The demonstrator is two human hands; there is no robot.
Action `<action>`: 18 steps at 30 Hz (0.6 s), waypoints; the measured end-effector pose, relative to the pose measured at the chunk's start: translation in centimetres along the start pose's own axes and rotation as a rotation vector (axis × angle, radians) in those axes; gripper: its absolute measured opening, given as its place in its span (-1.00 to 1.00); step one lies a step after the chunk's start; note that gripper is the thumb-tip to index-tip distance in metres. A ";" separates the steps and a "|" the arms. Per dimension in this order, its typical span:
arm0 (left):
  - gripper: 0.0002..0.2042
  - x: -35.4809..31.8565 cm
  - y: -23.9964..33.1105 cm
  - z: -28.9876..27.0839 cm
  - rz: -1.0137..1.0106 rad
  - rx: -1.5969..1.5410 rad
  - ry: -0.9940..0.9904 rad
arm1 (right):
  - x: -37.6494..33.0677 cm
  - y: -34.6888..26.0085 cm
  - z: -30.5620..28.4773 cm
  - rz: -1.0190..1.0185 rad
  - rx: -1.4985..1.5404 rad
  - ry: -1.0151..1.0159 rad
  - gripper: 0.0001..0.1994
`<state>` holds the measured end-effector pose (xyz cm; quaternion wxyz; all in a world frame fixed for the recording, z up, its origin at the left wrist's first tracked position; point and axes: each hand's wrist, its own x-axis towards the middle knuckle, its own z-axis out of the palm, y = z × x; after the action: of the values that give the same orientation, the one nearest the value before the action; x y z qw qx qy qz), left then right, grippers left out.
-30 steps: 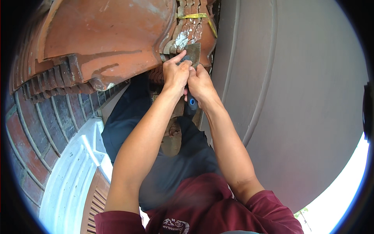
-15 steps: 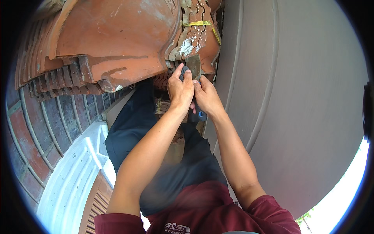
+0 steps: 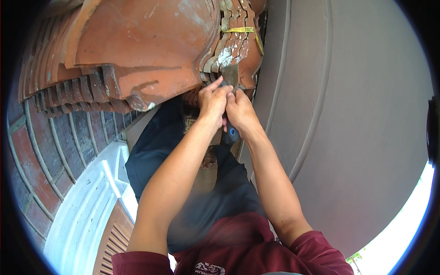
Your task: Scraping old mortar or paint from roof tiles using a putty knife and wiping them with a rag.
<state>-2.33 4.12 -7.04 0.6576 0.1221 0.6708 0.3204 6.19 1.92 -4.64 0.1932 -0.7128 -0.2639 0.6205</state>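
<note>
Both of my hands close around the dark handle of a putty knife (image 3: 230,75), whose flat metal blade points up and away. My right hand (image 3: 240,113) wraps the handle from the right, thumb pointing up along it. My left hand (image 3: 212,104) presses in from the left, its index finger stretched toward the blade. Below the hands shows the handle's butt (image 3: 232,133) with a blue-rimmed hole; the rest of the grip is hidden. Just beyond the blade stands a stack of clay roof tiles (image 3: 240,46) with white residue on their edges.
A yellow strap (image 3: 240,30) crosses the stacked tiles. More large orange tiles (image 3: 142,41) fill the upper left, close to my left hand. A grey panel wall (image 3: 362,114) rises along the right. At the left are a brick-patterned wall (image 3: 41,156) and white stepped moulding (image 3: 82,215).
The view has shifted slightly, so the tiles appear a little farther right and lower. Both hands keep hold of the putty knife, with its blade still beside the whitened tile edges.
</note>
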 end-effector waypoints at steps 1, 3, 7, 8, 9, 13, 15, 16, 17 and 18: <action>-0.40 -0.8 -0.2 0.1 -0.030 -0.056 -0.026 | -0.5 0.0 -0.3 0.030 0.019 -0.019 -0.71; -0.40 -0.4 0.5 0.2 -0.023 0.010 -0.023 | -0.2 -0.7 -0.4 0.043 0.041 -0.020 -0.70; -0.40 -0.1 0.5 0.5 -0.044 -0.021 -0.031 | -0.6 -1.5 -0.3 0.042 -0.003 -0.006 -0.74; -0.40 -0.4 0.0 0.4 -0.048 -0.028 -0.046 | -1.0 -1.2 -0.6 0.060 0.004 -0.007 -0.74; -0.41 -0.4 -0.3 0.4 -0.052 -0.034 -0.061 | -1.1 -1.2 -0.7 0.079 0.012 -0.009 -0.74; -0.43 0.1 1.4 0.3 -0.087 -0.068 -0.061 | -0.1 -2.0 0.1 0.034 0.021 0.005 -0.74; -0.44 0.4 0.9 0.6 -0.063 -0.043 -0.034 | 0.2 -1.7 -0.2 0.020 0.030 -0.007 -0.74; -0.44 0.3 0.5 0.8 -0.046 -0.028 -0.033 | -0.4 -1.7 -0.7 0.027 0.009 -0.011 -0.74; -0.45 0.1 0.1 0.9 -0.028 -0.012 -0.032 | -0.7 -1.6 -1.0 0.033 -0.011 -0.014 -0.75; -0.44 -0.2 -0.4 0.8 -0.029 -0.027 -0.036 | -0.3 -0.6 -1.0 0.048 0.013 -0.020 -0.75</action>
<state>-1.42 3.93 -7.04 0.6756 0.1092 0.6563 0.3175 7.09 2.25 -3.93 0.1804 -0.7114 -0.2444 0.6337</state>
